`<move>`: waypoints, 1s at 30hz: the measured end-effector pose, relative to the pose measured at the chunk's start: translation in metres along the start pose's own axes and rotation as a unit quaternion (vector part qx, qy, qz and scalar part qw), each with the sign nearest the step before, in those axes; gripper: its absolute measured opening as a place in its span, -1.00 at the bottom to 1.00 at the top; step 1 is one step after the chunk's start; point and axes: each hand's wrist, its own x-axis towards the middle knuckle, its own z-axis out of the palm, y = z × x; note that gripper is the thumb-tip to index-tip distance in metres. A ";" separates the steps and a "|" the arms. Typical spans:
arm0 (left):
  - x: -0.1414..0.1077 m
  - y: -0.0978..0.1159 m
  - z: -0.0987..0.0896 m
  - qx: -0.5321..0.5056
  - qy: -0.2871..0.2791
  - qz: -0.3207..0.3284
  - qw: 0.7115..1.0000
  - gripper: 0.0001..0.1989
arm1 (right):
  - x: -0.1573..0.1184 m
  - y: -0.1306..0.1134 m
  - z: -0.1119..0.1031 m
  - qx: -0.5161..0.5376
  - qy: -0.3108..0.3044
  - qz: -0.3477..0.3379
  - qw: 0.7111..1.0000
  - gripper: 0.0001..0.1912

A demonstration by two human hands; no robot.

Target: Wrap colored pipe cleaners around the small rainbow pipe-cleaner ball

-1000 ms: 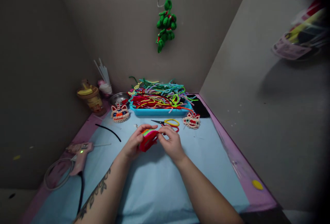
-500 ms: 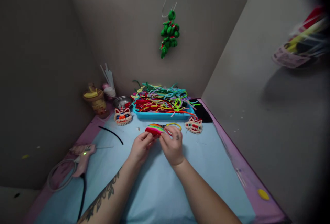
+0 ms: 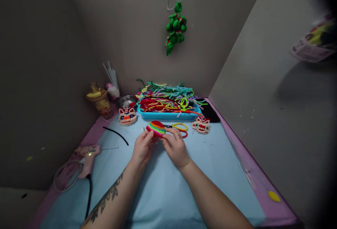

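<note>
A small striped piece (image 3: 157,128), rainbow-coloured and apparently made of pipe cleaners, is held up between both hands over the blue table cover. My left hand (image 3: 143,146) pinches its lower left edge. At its lower right edge, my right hand (image 3: 176,147) grips with thumb and fingers. Just behind the right fingers lie scissors (image 3: 181,128) with yellow and red handles. Two pale animal-face ornaments rest farther back, the left face (image 3: 127,116) with orange and blue parts, the right face (image 3: 200,125) with red ones.
A blue tray (image 3: 168,116) heaped with coloured pipe cleaners stands at the back. On the left are a pink glue gun (image 3: 89,158), a black pipe cleaner (image 3: 116,135), a metal bowl (image 3: 127,101) and a brown cup (image 3: 99,102). A green ornament (image 3: 176,28) hangs from the wall.
The striped piece has tilted, so more of its rainbow face shows. The scissors' handles are less covered by my right hand. The whole view has shifted slightly.
</note>
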 end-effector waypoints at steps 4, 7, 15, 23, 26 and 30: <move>-0.001 0.001 0.002 0.000 0.004 -0.012 1.000 -0.71 | 0.001 -0.004 -0.001 -0.006 0.021 0.040 0.999 -0.83; -0.001 0.001 0.002 0.002 0.009 -0.029 1.000 -0.71 | 0.001 -0.003 0.000 0.018 0.008 0.068 0.998 -0.81; 0.001 -0.001 0.002 -0.032 0.021 -0.079 0.996 -0.82 | 0.000 0.001 0.004 0.017 -0.016 0.110 0.994 -0.85; 0.001 -0.002 0.005 -0.065 0.034 -0.097 0.993 -0.89 | -0.003 -0.002 0.011 0.056 -0.008 0.176 0.983 -0.81; 0.000 -0.003 0.004 -0.057 0.014 -0.083 0.995 -0.84 | -0.003 -0.003 0.014 0.105 0.012 0.242 0.964 -0.83; -0.001 -0.008 0.004 -0.014 -0.004 -0.045 0.999 -0.75 | -0.004 0.003 0.020 0.178 0.042 0.329 0.926 -0.87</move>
